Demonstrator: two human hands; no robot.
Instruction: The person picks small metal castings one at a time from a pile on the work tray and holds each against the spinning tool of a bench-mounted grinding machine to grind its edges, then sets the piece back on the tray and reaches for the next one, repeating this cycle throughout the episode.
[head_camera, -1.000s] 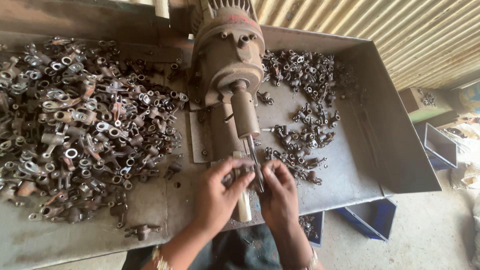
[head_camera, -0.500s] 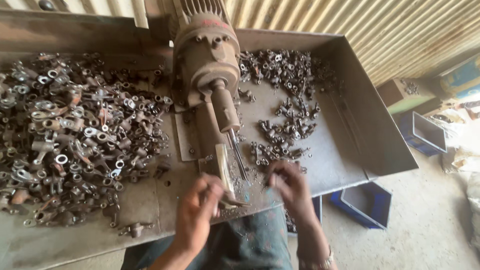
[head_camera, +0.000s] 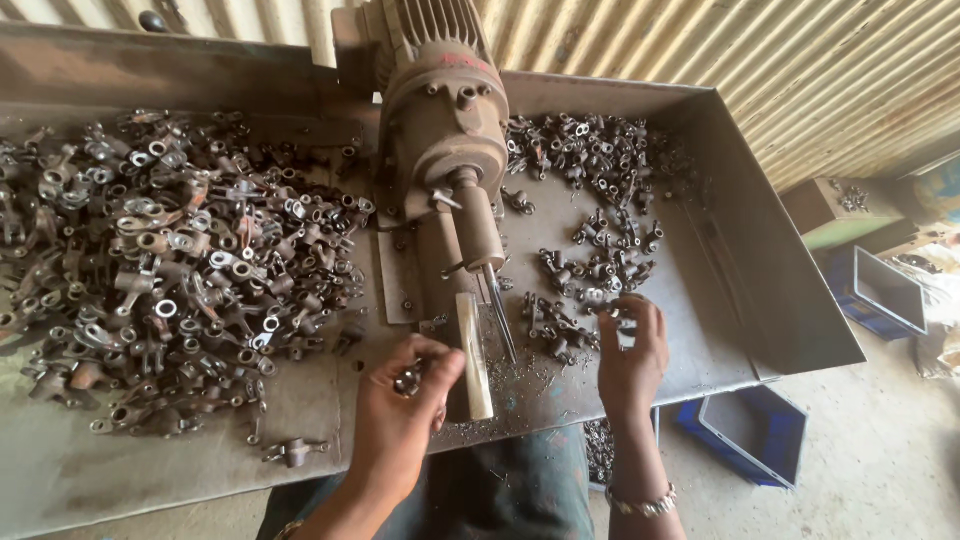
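Note:
My left hand (head_camera: 398, 415) is closed around a small metal part (head_camera: 408, 380), just left of the pale flat bar (head_camera: 473, 355) at the tray's front edge. A thin steel rod (head_camera: 500, 312) juts toward me from the spindle (head_camera: 478, 228) of a rusty electric motor (head_camera: 445, 110). My right hand (head_camera: 632, 355) is at the near end of the right-hand pile of small forged parts (head_camera: 590, 270). Its fingertips pinch a small shiny part (head_camera: 613, 312) there.
A big heap of rusty ring-ended metal parts (head_camera: 170, 260) covers the left of the steel tray table (head_camera: 790, 280). One loose part (head_camera: 292, 452) lies near the front edge. Blue crates (head_camera: 750, 432) stand on the floor at right; a corrugated wall (head_camera: 780, 60) is behind.
My right hand has left the rod and moved right to the small-parts pile. My left hand has shifted slightly toward the bar, still gripping its part. The camera has tilted.

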